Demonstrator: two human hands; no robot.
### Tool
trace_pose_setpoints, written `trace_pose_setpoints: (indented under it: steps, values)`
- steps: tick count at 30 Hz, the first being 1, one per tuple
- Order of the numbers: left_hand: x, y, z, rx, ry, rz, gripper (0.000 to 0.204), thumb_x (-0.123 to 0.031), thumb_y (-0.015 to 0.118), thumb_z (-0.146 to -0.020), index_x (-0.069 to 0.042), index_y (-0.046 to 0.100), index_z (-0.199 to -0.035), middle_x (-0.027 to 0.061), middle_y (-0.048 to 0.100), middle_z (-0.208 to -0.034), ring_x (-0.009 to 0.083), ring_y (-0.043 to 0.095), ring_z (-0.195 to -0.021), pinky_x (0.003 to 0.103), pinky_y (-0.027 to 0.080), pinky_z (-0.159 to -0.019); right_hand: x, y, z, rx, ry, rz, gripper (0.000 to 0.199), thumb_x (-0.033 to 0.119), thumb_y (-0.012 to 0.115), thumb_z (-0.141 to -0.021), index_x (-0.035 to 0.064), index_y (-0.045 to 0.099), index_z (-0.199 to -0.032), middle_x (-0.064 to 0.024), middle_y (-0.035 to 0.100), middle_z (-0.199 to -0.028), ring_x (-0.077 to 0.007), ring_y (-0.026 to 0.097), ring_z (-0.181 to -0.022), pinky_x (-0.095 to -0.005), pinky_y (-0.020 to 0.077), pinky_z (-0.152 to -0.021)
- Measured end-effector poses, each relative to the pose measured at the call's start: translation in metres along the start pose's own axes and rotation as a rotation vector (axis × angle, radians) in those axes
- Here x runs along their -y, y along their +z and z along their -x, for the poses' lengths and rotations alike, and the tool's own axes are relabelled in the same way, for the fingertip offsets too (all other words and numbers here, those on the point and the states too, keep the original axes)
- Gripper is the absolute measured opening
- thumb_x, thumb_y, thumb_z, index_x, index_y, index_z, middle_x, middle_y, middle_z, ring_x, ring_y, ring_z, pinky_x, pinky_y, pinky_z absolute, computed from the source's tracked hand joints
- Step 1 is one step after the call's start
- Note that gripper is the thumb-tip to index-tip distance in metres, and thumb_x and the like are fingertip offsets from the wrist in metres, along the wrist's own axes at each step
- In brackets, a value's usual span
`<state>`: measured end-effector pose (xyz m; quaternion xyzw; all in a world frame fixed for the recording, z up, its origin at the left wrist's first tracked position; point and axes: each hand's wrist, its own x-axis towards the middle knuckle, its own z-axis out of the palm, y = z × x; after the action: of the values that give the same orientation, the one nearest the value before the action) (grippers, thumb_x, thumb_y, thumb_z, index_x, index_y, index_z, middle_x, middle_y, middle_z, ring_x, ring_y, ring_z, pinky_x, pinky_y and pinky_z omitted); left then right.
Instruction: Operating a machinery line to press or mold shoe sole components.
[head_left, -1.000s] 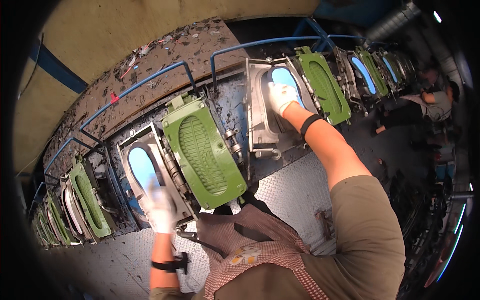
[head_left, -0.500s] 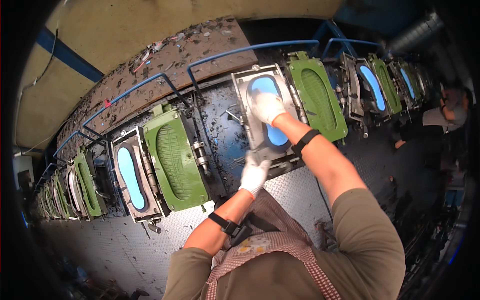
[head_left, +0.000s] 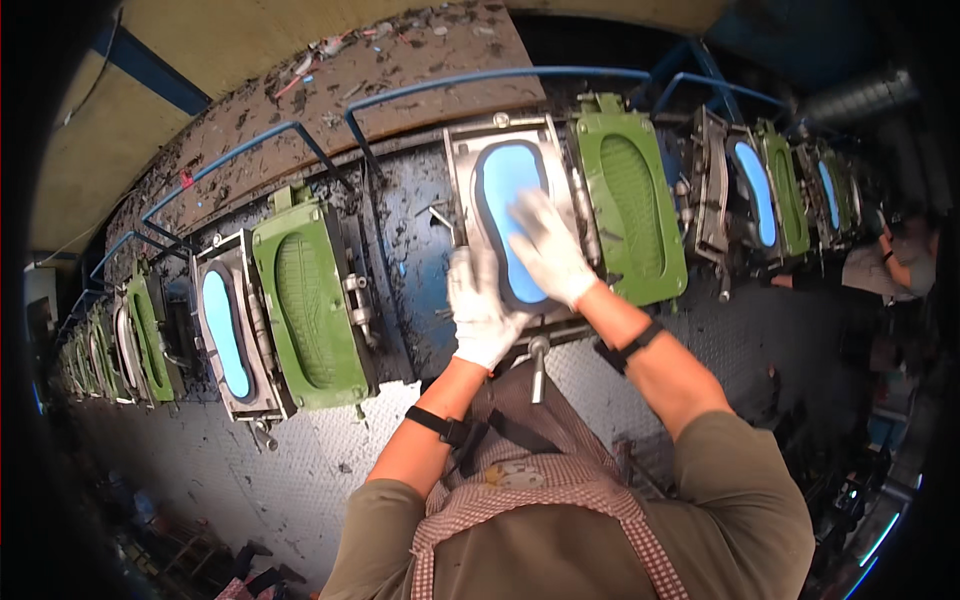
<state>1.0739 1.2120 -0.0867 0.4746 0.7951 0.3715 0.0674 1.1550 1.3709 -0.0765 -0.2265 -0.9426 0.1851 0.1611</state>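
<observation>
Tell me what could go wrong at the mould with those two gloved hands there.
The right hand is over the blue sole piece, so a push might shift it off-centre on the metal mould.
If the open green plate swung over, either hand might be pinched; the left hand is at the mould's left edge.
The metal handle juts toward the apron and could snag it.

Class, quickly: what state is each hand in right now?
Left hand: open, at the left edge of the metal mould; fingers blurred.
Right hand: open, over the blue insole; contact unclear.
</observation>
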Motion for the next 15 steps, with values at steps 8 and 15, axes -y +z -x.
trace_pose_setpoints:
  steps: [8,15]
  values:
    - [-0.003,0.001,-0.021,0.000,0.247,0.289,0.020,-0.007,0.070,-0.081,-0.001,0.068,-0.100,0.0157,0.068,-0.104,0.0337,0.063,-0.105,0.041,0.050,-0.094,0.006,-0.034,0.042,-0.095,-0.040,-0.248,0.016,0.018,0.071,-0.083,0.0030,0.067,-0.089,-0.0114,0.062,-0.088,-0.0322,0.060,-0.089,-0.0396,0.0490,-0.081]
    - [-0.005,-0.014,-0.023,0.113,0.395,0.245,0.039,-0.018,0.074,-0.074,0.003,0.063,-0.106,0.0198,0.065,-0.109,0.0394,0.061,-0.107,0.045,0.049,-0.094,0.007,-0.044,0.026,0.103,0.088,-0.248,0.022,0.021,0.069,-0.086,0.0019,0.065,-0.095,-0.0141,0.063,-0.094,-0.0322,0.061,-0.090,-0.0403,0.0497,-0.083]
